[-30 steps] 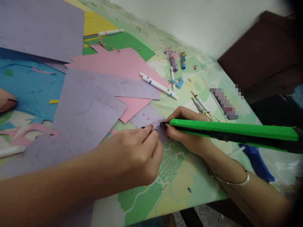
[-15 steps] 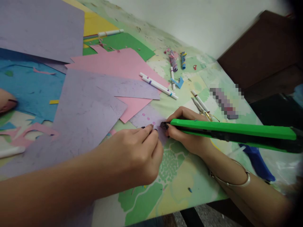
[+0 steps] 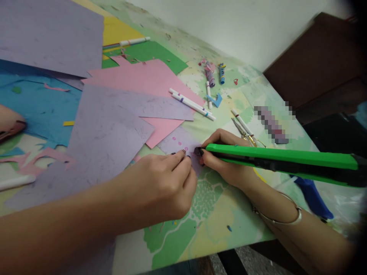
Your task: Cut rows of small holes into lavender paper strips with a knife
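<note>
My right hand (image 3: 229, 166) grips a green and black utility knife (image 3: 281, 157) close to its blade end, with the body lying over the hand toward the right. The blade end is at a small purple paper piece (image 3: 169, 144) marked with several pink ovals. Bent fingers of my left hand (image 3: 168, 183) are closed together on that paper, just left of the knife tip. They cover part of it, and the exact contact of the blade is hidden. A larger purple sheet (image 3: 109, 126) and a pink sheet (image 3: 149, 78) lie beyond my left hand.
White markers (image 3: 192, 105) rest across the sheets. Scissors (image 3: 245, 133) lie beyond my right hand, and a blue-handled tool (image 3: 312, 196) is near my right wrist. Rolled paper pieces (image 3: 210, 74) lie farther back. Part of another hand (image 3: 10, 120) shows at the left edge.
The view has shifted slightly, and the other hand at the left edge shows a little more. Both my hands and the knife stay almost in place.
</note>
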Action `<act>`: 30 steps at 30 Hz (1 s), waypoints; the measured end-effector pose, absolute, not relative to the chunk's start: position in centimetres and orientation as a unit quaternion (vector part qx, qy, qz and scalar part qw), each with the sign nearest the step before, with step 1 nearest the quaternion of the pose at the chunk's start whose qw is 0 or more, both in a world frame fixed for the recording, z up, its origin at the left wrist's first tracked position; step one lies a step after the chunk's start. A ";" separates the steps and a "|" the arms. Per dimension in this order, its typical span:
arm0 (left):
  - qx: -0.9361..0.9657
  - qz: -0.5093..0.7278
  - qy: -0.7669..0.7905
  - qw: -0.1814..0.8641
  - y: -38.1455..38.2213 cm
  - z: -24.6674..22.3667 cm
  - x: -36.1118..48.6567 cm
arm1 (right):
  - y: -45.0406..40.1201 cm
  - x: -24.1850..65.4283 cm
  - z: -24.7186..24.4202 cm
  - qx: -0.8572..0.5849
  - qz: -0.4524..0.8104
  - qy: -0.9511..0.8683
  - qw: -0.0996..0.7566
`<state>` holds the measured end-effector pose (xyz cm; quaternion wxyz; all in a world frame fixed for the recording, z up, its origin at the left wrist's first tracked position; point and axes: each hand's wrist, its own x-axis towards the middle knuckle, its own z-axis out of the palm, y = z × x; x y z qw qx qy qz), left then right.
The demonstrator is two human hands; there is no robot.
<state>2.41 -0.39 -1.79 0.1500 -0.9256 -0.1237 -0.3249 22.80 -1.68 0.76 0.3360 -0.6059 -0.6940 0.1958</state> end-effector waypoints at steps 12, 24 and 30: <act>-0.926 -0.321 -0.137 0.147 -0.6 -2.8 2.2 | -1.5 22.6 1.3 -0.577 0.162 -0.732 0.324; -0.927 -0.266 -0.133 0.226 -1.4 -0.5 4.0 | -0.5 23.4 0.9 -0.554 0.256 -0.709 0.352; -0.922 -0.272 -0.146 0.232 -2.0 -0.6 4.6 | -0.5 23.8 0.4 -0.547 0.295 -0.696 0.359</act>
